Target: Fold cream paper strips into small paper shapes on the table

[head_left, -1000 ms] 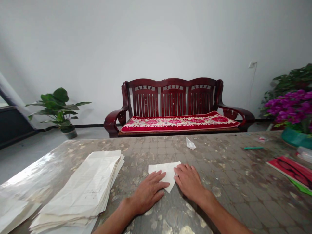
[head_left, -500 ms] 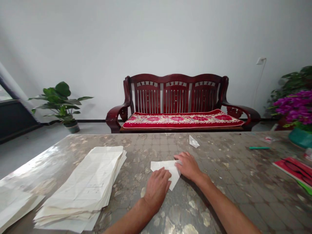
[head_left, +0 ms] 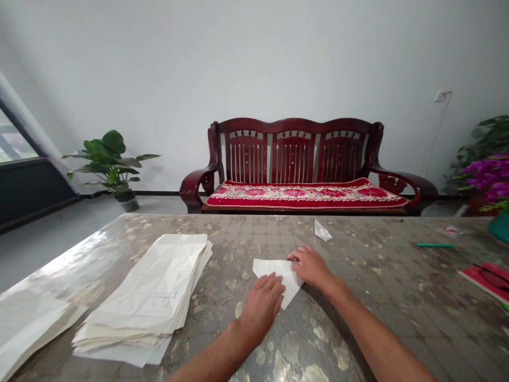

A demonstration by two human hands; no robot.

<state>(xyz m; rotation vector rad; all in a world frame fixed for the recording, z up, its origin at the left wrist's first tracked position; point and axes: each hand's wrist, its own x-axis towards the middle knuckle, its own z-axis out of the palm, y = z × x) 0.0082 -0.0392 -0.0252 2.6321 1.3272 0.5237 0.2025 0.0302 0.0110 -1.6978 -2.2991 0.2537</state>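
A folded sheet of white paper (head_left: 292, 290) lies on the table in front of me, with a straight far edge and a point toward me. My left hand (head_left: 262, 300) rests on its left part, fingers stretched out and lying flat. At the paper's right edge, my right hand (head_left: 312, 268) has its fingers bent and closed over the corner; the exact grip is partly hidden. Beyond my right hand stands a small folded paper boat (head_left: 322, 231), touched by neither hand.
A thick stack of paper sheets (head_left: 159, 292) lies at the left, with more loose sheets (head_left: 32, 329) beside it. On the right are a green pen (head_left: 435, 245), a red booklet (head_left: 483, 280) under black glasses, and a flower pot (head_left: 500, 228). A wooden bench (head_left: 292, 159) stands behind the table (head_left: 234, 233).
The camera has turned a little to the left, so everything sits farther right in view. Both hands stay on the folded paper in nearly the same pose.
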